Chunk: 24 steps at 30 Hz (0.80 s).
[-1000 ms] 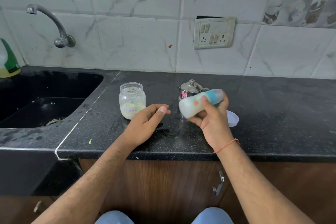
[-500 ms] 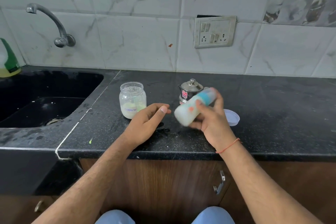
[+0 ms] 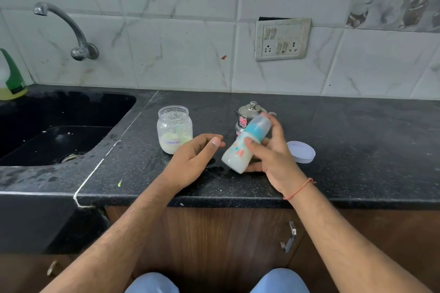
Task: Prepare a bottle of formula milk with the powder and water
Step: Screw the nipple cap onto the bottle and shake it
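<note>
We stand at the black counter (image 3: 357, 150), with the sink (image 3: 59, 131) to our left, and nearly everything that could go wrong here would land on one of those two surfaces. The largest risk we judge is the bottle (image 3: 246, 144) itself: our right hand (image 3: 271, 157) grips it tilted above the counter, base toward us and low, capped blue top pointing up and away, milky liquid filling the lower part. If the collar is not screwed down fully, a hard shake would throw milk onto the counter, which already looks wet below the bottle. A slick wall could also let it slip from our fingers.

Next in size is the steel kettle (image 3: 247, 115), standing just behind the bottle. A wide swing of the top end could knock it over or jar the lid, and we would lose the water.

Then the formula jar (image 3: 174, 129), open-mouthed and just beyond our left hand (image 3: 194, 162), which hovers over the counter holding nothing, fingers loosely curled. A careless sweep of that hand could tip the jar, and powder would spill toward the sink edge.

Smallest is the jar lid (image 3: 301, 152), lying flat beside our right hand; a nudge from the wrist could push it aside, or splashed milk could dirty its inner face before it goes back on.
</note>
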Each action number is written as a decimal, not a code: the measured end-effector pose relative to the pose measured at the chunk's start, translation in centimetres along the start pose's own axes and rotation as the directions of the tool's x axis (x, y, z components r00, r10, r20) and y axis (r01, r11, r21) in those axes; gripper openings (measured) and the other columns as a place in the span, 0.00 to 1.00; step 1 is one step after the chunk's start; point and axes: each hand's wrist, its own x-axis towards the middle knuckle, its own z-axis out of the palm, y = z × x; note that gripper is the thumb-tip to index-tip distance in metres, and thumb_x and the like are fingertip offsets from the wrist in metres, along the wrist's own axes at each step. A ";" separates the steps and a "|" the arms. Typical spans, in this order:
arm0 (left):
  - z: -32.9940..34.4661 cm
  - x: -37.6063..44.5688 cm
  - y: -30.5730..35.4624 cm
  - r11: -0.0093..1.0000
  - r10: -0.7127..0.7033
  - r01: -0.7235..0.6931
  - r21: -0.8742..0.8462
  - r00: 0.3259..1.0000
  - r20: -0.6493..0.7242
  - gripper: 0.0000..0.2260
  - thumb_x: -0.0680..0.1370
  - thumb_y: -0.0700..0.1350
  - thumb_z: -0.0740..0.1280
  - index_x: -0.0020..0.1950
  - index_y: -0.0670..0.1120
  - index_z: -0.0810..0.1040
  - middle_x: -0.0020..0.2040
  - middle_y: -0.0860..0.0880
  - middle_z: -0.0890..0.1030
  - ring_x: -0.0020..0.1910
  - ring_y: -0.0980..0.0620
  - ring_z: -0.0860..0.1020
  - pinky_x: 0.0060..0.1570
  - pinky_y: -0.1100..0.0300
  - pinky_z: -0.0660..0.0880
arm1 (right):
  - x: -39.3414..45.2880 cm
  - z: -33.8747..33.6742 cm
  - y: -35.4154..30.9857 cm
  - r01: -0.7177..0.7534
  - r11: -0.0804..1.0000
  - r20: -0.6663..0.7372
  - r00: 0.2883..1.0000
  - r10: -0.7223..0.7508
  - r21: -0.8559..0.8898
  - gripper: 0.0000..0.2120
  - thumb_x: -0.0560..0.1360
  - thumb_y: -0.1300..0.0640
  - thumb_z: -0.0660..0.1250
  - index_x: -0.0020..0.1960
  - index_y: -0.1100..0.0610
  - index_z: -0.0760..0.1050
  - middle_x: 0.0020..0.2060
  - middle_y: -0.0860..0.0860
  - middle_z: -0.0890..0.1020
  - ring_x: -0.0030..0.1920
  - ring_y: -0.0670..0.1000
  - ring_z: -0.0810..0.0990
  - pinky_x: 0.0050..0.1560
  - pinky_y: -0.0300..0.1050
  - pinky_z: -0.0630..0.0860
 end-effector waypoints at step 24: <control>0.1 0.0 0.0 1.000 -0.006 0.006 -0.016 1.000 -0.004 0.22 0.79 0.72 0.60 0.63 0.63 0.84 0.67 0.62 0.85 0.70 0.64 0.79 0.75 0.48 0.76 | 0.1 -0.3 0.2 0.076 0.987 -0.126 0.990 -0.059 0.140 0.29 0.82 0.62 0.70 0.75 0.43 0.63 0.67 0.54 0.80 0.63 0.63 0.84 0.46 0.69 0.84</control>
